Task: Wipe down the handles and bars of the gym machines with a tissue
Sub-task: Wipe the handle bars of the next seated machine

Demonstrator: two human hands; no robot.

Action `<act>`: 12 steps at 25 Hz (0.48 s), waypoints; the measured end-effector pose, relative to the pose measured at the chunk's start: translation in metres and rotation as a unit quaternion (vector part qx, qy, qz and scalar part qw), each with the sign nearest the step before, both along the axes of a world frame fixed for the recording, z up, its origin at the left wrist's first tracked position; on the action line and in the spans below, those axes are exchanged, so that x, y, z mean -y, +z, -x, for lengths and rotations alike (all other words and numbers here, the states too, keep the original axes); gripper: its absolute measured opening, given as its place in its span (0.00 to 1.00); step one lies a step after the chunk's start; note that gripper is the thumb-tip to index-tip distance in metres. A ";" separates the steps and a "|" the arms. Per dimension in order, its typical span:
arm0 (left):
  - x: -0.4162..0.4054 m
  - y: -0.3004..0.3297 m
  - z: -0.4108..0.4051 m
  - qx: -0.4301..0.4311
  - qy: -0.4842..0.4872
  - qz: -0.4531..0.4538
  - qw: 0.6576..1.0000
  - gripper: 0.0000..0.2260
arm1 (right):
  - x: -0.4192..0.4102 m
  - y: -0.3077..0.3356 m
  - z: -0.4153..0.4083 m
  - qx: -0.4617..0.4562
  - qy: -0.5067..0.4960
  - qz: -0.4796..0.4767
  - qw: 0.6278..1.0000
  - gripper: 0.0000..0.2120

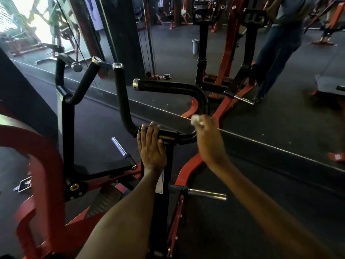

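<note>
Pinching a small white tissue (196,120), the fingers of the right hand (209,139) were curled around it and pressed it against the black curved handle (202,101), low on the bend where the bar turned down toward the machine's centre. The tissue showed only as a crumpled wad at the fingertips, touching the bar.

The left hand (152,146) lay flat, fingers straight and relaxed, on the black crossbar (168,134) where the handles joined the upright post, apparently steadying the machine. It held nothing.

Further out, the same handle ran up and across to a silver end cap (136,84). A second black handle (121,96) rose to the left, and a matching pair stood on the neighbouring arm. Red frame tubing (46,165) and dark rubber flooring surrounded the machine. Another person's legs (276,58) stood in the background.

To do this step well, the tissue probably needed wrapping around the whole bar and sliding steadily along its length to the end cap, so the underside was not missed. The bracing hand likely helped to keep the arm from swinging.
</note>
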State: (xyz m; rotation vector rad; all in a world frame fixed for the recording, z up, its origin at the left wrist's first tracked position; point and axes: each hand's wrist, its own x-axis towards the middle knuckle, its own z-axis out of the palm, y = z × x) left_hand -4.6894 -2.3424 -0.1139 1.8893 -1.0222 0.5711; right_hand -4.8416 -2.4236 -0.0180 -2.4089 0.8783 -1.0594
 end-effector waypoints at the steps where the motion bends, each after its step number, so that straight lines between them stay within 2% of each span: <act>1: 0.000 0.001 0.001 0.001 -0.001 0.001 1.000 0.20 | -0.011 -0.008 -0.004 -0.045 0.020 0.010 0.999 0.12; 3: 0.000 -0.001 -0.001 -0.003 -0.001 0.002 1.000 0.19 | -0.020 -0.012 -0.004 -0.091 0.053 0.046 0.993 0.13; 6: 0.001 -0.002 -0.002 -0.002 0.003 0.000 1.000 0.20 | 0.011 0.000 0.003 -0.007 -0.019 0.010 1.000 0.15; 7: 0.002 -0.002 -0.001 -0.001 0.008 0.000 1.000 0.20 | 0.006 0.003 0.003 -0.008 -0.024 -0.004 1.000 0.18; 8: 0.001 -0.001 -0.002 -0.003 0.006 -0.001 1.000 0.20 | 0.002 -0.006 0.000 -0.043 -0.013 0.025 0.999 0.19; 10: -0.001 -0.003 0.000 -0.003 -0.002 -0.005 1.000 0.20 | -0.016 -0.019 -0.007 -0.067 0.035 0.016 0.997 0.16; 11: -0.001 -0.003 0.000 -0.001 0.002 -0.008 1.000 0.20 | -0.018 -0.018 -0.007 -0.068 0.042 -0.018 0.997 0.14; 12: 0.000 -0.004 -0.003 0.002 0.006 -0.014 1.000 0.20 | -0.016 -0.018 -0.008 -0.041 0.029 -0.013 0.999 0.14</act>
